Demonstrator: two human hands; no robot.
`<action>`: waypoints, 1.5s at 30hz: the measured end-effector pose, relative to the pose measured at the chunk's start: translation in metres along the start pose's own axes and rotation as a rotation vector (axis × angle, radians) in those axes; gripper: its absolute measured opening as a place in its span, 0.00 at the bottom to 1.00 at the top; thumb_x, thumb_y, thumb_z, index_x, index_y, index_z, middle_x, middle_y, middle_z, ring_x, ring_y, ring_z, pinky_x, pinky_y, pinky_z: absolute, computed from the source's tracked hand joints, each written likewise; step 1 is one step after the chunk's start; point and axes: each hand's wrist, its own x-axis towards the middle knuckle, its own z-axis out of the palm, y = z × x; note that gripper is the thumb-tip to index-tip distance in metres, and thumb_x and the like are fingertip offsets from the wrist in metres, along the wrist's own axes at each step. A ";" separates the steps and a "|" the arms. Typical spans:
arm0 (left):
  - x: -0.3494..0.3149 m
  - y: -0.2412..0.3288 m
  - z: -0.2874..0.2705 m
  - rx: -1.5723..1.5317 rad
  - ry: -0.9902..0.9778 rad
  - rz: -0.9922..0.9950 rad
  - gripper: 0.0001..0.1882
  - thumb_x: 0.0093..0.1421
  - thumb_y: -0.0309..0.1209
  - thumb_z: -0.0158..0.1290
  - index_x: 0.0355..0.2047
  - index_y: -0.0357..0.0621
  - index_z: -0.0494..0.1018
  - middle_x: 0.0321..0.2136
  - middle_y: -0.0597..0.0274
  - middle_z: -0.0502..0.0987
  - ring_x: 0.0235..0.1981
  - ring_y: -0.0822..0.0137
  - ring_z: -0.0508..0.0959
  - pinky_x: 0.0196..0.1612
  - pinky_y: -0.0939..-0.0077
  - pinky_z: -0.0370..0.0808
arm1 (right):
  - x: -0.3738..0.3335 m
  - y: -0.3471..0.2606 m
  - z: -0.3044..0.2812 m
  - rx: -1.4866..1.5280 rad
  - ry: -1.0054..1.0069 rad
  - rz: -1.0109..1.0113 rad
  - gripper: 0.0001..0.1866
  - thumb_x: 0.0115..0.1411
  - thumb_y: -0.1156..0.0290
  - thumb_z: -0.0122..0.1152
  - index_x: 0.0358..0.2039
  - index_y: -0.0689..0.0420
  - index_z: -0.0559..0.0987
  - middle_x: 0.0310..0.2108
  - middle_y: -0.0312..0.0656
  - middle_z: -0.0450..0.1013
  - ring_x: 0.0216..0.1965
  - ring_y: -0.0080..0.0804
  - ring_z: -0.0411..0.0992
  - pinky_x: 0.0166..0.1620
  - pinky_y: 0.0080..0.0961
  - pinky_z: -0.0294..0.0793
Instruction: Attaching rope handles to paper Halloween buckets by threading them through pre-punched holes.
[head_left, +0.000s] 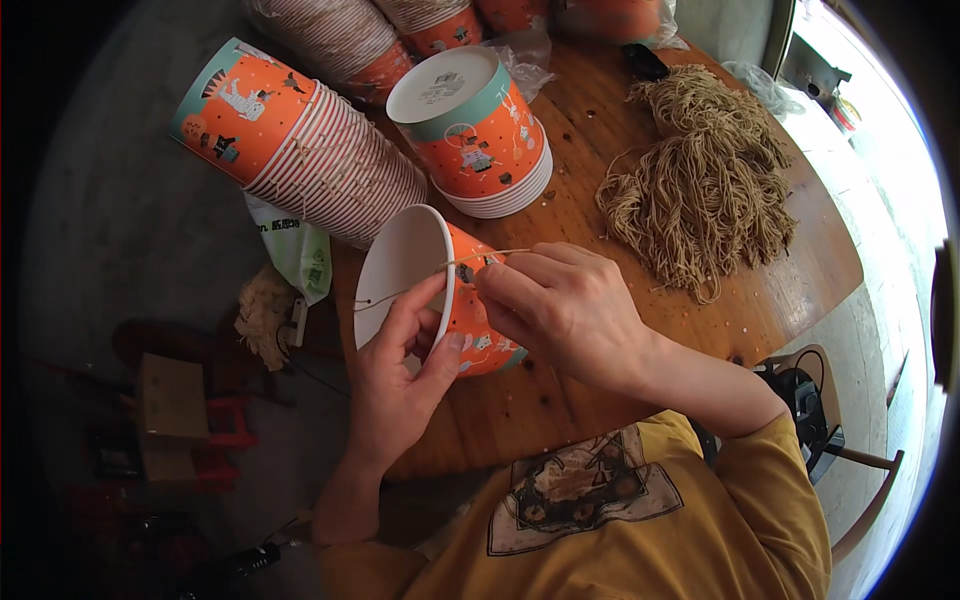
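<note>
An orange paper bucket [402, 252] with a white inside and cartoon figures lies tilted over the table's near left part, its mouth facing left. My left hand [405, 365] is closed on its rim, fingers inside and thumb on the outer wall. A thin tan cord [503, 253] runs through the bucket near the rim; its other end, with a small dark tip, shows at the mouth. My right hand [565, 305] is closed in a pinch on the cord beside the outer wall. Its fingertips are partly hidden.
Behind the bucket stand an upside-down stack of buckets [472, 135] and a leaning tall stack [330, 150]. A heap of tan cords [705, 185] lies on the wooden table [590, 400] at right. More wrapped stacks [330, 45] line the back. A green-white bag [295, 250] hangs at left.
</note>
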 end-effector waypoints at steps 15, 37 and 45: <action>-0.002 -0.001 0.004 0.024 -0.006 0.025 0.25 0.59 0.20 0.53 0.57 0.41 0.64 0.28 0.67 0.74 0.27 0.81 0.71 0.33 0.84 0.71 | -0.005 0.000 0.001 -0.061 0.066 -0.052 0.08 0.50 0.69 0.60 0.27 0.54 0.70 0.20 0.34 0.67 0.24 0.33 0.71 0.28 0.30 0.72; 0.039 0.003 0.035 -0.006 -0.222 -0.100 0.06 0.67 0.26 0.43 0.39 0.36 0.66 0.28 0.60 0.77 0.30 0.69 0.78 0.35 0.73 0.74 | -0.026 0.012 -0.016 -0.145 -0.066 0.068 0.10 0.49 0.72 0.63 0.30 0.56 0.71 0.22 0.38 0.70 0.23 0.36 0.71 0.26 0.31 0.71; 0.049 -0.005 0.040 0.192 -0.255 0.065 0.04 0.60 0.24 0.48 0.33 0.38 0.64 0.24 0.57 0.72 0.26 0.68 0.76 0.32 0.70 0.71 | -0.029 0.029 -0.031 0.037 -0.109 0.091 0.09 0.51 0.72 0.64 0.32 0.55 0.75 0.23 0.37 0.71 0.26 0.36 0.72 0.30 0.32 0.72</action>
